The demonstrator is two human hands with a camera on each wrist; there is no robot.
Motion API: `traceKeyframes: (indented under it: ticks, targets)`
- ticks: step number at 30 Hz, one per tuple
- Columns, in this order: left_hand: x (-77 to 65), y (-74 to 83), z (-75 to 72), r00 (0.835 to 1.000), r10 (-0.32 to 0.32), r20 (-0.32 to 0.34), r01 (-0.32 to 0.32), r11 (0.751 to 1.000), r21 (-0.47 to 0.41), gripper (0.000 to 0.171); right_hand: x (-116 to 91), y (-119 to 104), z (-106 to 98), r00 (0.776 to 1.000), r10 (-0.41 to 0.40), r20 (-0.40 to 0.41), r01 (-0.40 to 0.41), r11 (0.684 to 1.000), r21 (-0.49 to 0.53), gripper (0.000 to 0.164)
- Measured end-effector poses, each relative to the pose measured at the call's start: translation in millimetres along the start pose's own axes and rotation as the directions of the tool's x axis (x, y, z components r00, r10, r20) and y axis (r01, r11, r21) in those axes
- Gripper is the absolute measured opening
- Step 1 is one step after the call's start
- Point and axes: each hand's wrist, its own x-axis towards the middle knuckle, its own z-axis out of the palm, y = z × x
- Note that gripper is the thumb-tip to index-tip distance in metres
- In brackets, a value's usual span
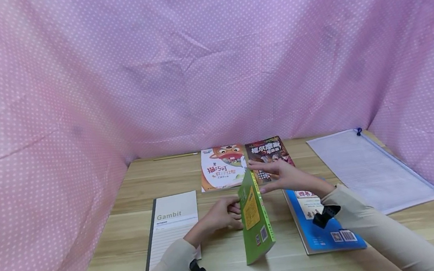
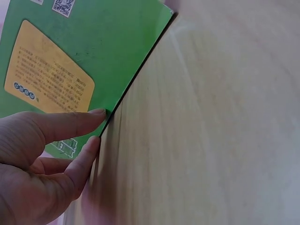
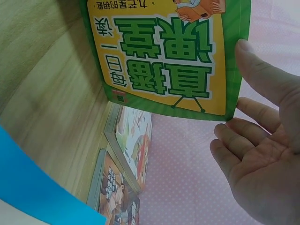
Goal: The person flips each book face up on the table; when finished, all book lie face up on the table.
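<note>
A green book [image 1: 257, 221] stands tilted on edge over the middle of the table, its back cover facing left. My left hand [image 1: 222, 215] pinches its edge, with the thumb [image 2: 77, 124] on the back cover and curled fingers at the rim. On the other side, my right hand [image 1: 283, 176] is spread at the spine and upper corner. The right thumb [image 3: 265, 70] touches the yellow-and-green front cover's edge, and the other fingers extend loosely by the corner. Under the right forearm lies a blue book [image 1: 316, 232], partly hidden by the sleeve.
At the back lie a white picture book [image 1: 221, 171] and a dark-covered book [image 1: 263, 148]. Left is a Gambit notebook [image 1: 175, 208]; a pencil [image 1: 175, 156] lies at the far edge. A white mesh pouch [image 1: 371, 170] is on the right. Pink dotted cloth [image 1: 208, 64] surrounds the table.
</note>
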Motion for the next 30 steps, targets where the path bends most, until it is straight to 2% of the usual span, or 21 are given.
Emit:
traceKeyframes:
  ticks: [8, 13, 17, 23, 30]
  targets:
    - [1.6, -3.1, 4.2, 1.0, 0.01, -0.016, -0.011, 0.999, -0.031, 0.079, 3.8, -4.2, 2.1, 1.0, -0.011, -0.003, 0.011, 0.999, -0.033, 0.071]
    - [0.5, -4.0, 2.6, 1.0, 0.011, -0.016, -0.012, 0.998, -0.064, 0.076, 7.1, -6.7, 3.9, 0.999, -0.023, -0.023, 0.02, 0.994, -0.106, 0.068]
    - [-1.8, -2.8, -0.4, 1.0, 0.026, -0.013, -0.027, 0.998, -0.062, 0.07, 9.9, -7.0, 6.4, 0.999, -0.03, -0.031, 0.025, 0.992, -0.125, 0.068]
    - [-6.9, 4.8, -8.2, 0.999, 0.052, -0.001, -0.052, 0.997, -0.062, 0.063, 13.8, -4.2, 12.5, 0.998, -0.037, -0.041, 0.033, 0.997, -0.076, 0.067]
    - [-12.3, 26.8, -22.1, 0.987, 0.161, -0.019, -0.161, 0.987, -0.026, 0.057, 18.8, -2.8, 21.7, 0.999, -0.033, -0.026, 0.036, 0.993, 0.116, 0.073]
